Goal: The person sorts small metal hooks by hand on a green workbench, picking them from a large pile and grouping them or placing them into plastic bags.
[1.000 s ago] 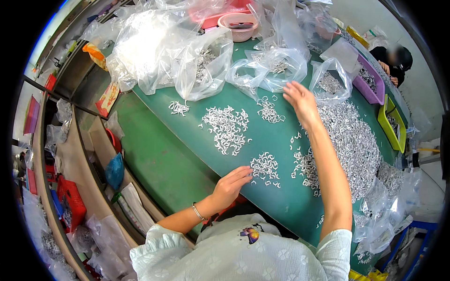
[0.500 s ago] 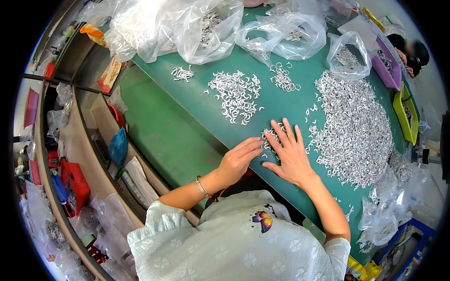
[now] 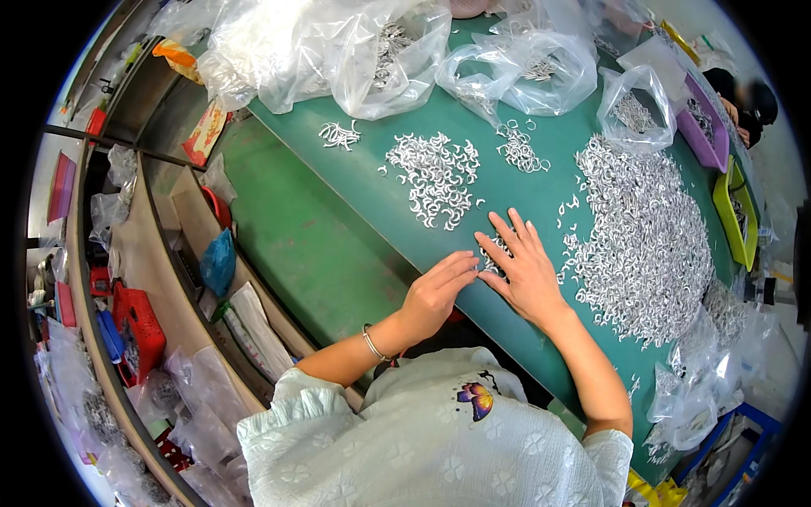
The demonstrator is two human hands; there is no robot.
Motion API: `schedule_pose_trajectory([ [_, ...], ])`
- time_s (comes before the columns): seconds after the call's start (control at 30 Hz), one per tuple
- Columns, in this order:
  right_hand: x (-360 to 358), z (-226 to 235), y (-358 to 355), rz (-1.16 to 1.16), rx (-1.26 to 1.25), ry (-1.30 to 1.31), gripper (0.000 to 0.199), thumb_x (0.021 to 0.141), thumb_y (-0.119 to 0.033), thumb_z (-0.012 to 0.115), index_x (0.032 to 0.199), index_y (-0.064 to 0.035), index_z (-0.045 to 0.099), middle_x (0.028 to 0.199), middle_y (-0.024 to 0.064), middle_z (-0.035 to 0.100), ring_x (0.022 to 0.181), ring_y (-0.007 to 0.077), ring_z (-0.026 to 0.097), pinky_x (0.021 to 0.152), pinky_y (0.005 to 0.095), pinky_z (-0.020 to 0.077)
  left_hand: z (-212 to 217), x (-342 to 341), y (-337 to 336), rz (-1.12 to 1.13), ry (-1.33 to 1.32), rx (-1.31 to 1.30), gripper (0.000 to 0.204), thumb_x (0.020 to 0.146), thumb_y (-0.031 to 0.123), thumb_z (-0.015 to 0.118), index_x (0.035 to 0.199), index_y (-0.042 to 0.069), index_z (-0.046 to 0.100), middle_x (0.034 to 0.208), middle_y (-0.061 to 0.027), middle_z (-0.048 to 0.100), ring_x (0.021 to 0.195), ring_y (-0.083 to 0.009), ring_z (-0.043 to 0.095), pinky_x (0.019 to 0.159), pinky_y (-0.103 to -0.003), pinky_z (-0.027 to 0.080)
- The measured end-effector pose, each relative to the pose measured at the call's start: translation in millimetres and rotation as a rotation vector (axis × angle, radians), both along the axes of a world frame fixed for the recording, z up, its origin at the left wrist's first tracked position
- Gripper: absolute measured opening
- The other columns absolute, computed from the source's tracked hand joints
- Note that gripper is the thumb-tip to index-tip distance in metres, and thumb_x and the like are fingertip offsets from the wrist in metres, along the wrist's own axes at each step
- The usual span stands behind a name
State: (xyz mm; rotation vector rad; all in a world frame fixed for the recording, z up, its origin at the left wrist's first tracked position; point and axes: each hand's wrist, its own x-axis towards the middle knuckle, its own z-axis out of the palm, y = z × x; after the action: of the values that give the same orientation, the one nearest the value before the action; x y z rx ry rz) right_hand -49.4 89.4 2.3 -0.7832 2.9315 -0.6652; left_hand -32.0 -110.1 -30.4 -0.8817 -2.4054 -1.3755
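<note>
My right hand (image 3: 532, 283) lies over a small heap of silvery crescent-shaped metal pieces (image 3: 492, 252), palm down with its fingers spread. Its thumb reaches toward my left fingertips. At the near table edge my left hand (image 3: 432, 296) is closed, its fingers bent and pressed together beside that heap. Whatever the left fingers may hold is hidden. Beyond the hands sits a medium pile of the same crescents (image 3: 435, 177). To the right spreads a much larger pile of crescents (image 3: 646, 241).
Small ring-shaped pieces (image 3: 521, 148) and a little cluster of longer curved pieces (image 3: 340, 135) lie farther back on the green table (image 3: 338, 182). Clear plastic bags (image 3: 397, 63) line the far side. Purple (image 3: 705, 127) and lime-green bins (image 3: 733, 215) stand right; shelving (image 3: 152, 270) stands left.
The whole view has shifted slightly. My right thumb has drawn in toward my left fingertips, and the loose crescents beside it now show less. The other piles stay as they were.
</note>
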Motion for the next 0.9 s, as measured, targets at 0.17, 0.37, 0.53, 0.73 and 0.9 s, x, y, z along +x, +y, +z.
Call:
schedule_pose_trajectory([
  [0.17,-9,-1,0,-0.001,0.019,0.021,0.053,0.091,-0.029,0.063,0.138,-0.0118,0.050,0.151,0.0130,0.035,0.142,0.0377,0.028,0.114,0.0521,0.0277,-3,-1,1,0.000,0.027,0.009,0.026,0.074,-0.013,0.063,0.098,-0.006,0.065,0.111,-0.0158,0.066,0.111,-0.0344,0.063,0.089,-0.039,0.055],
  [0.37,-37,-8,-10,-0.001,-0.030,0.106,0.055,0.092,-0.027,0.061,0.140,-0.0041,0.045,0.151,0.0165,0.034,0.141,0.0382,0.029,0.114,0.0488,0.0294,-5,-1,0,-0.006,0.047,-0.004,0.026,0.073,-0.012,0.062,0.098,-0.006,0.065,0.111,-0.0162,0.066,0.111,-0.0335,0.063,0.089,-0.039,0.054],
  [0.53,-54,-15,-19,-0.034,-0.123,0.153,0.057,0.092,-0.026,0.061,0.139,0.0005,0.041,0.150,0.0189,0.033,0.140,0.0389,0.030,0.114,0.0467,0.0311,-4,-2,3,-0.016,0.048,0.007,0.025,0.073,-0.012,0.062,0.097,-0.006,0.065,0.111,-0.0163,0.066,0.112,-0.0337,0.062,0.089,-0.039,0.053],
  [0.73,-69,-17,-20,-0.079,-0.395,0.132,0.043,0.092,-0.011,0.059,0.132,-0.0005,0.049,0.143,0.0192,0.044,0.138,0.0371,0.036,0.111,0.0422,0.0337,-1,-7,18,-0.008,0.009,0.044,0.025,0.076,-0.011,0.063,0.101,-0.005,0.062,0.112,-0.0162,0.064,0.110,-0.0334,0.061,0.088,-0.039,0.052],
  [0.9,-40,-7,-13,-0.403,-0.904,0.139,0.020,0.097,-0.007,0.049,0.109,0.0022,0.063,0.110,0.0161,0.063,0.100,0.0244,0.062,0.088,0.0324,0.0471,23,-6,26,0.032,-0.296,0.260,0.023,0.090,-0.008,0.055,0.112,-0.004,0.058,0.119,-0.0175,0.062,0.113,-0.0280,0.062,0.094,-0.036,0.050],
])
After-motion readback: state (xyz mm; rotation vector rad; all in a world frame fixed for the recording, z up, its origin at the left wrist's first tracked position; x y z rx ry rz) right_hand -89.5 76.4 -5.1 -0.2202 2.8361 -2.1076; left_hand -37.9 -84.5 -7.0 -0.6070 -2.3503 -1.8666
